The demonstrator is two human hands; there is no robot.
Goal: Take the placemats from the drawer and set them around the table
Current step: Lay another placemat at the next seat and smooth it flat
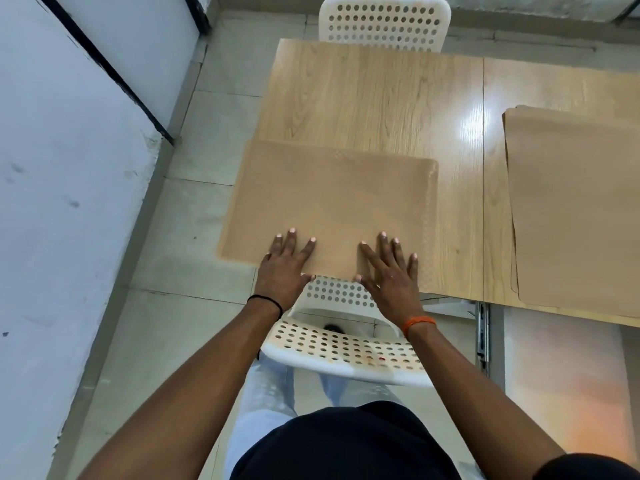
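Straight, spread fingers of the left hand (284,265) and right hand (389,268) press flat on the near edge of a tan placemat (329,202), long axis left-right, apparently overhanging the tabletop (381,98) at frame left, bare wood beyond, more placemats (575,202) at right.

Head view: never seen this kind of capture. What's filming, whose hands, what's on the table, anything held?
No robot here. A person wears one wide-angle camera on the head, looking forward and down, so the arms enter from the bottom of the picture. The left hand and right hand lie flat, fingers spread, pressing on a tan placemat at the near left corner of the wooden table; its left edge overhangs the table. Nothing is gripped. More tan placemats, apparently stacked, lie at the right. A white perforated chair stands between person and table, another at the far side.
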